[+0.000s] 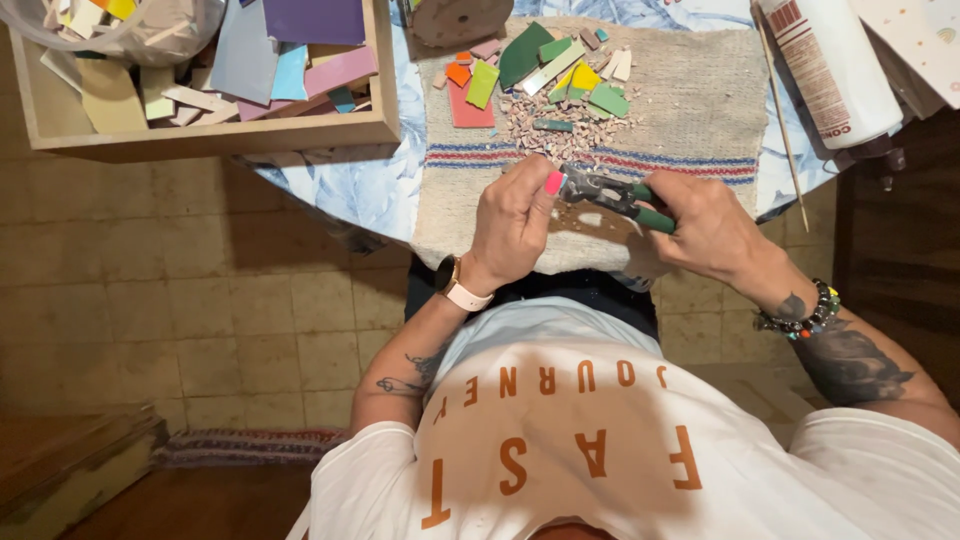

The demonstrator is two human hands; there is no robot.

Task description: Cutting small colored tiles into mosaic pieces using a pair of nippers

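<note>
My right hand point(706, 228) is closed around the green handles of metal tile nippers point(605, 192), whose jaws point left. My left hand point(512, 222) pinches something small at the jaws; the piece itself is hidden behind my fingers. Both hands hover over a beige burlap cloth point(690, 110) with red and blue stripes. Just beyond the hands lies a heap of small tile chips point(560, 128), and past it several coloured tile pieces point(530, 62) in green, yellow, orange and red.
A wooden tray point(215, 135) of larger pastel tile offcuts stands at the left. A white glue bottle point(830, 65) lies at the right, beside a thin wooden stick point(782, 125). A round wooden object point(460, 20) sits at the cloth's far edge. Tiled floor lies below.
</note>
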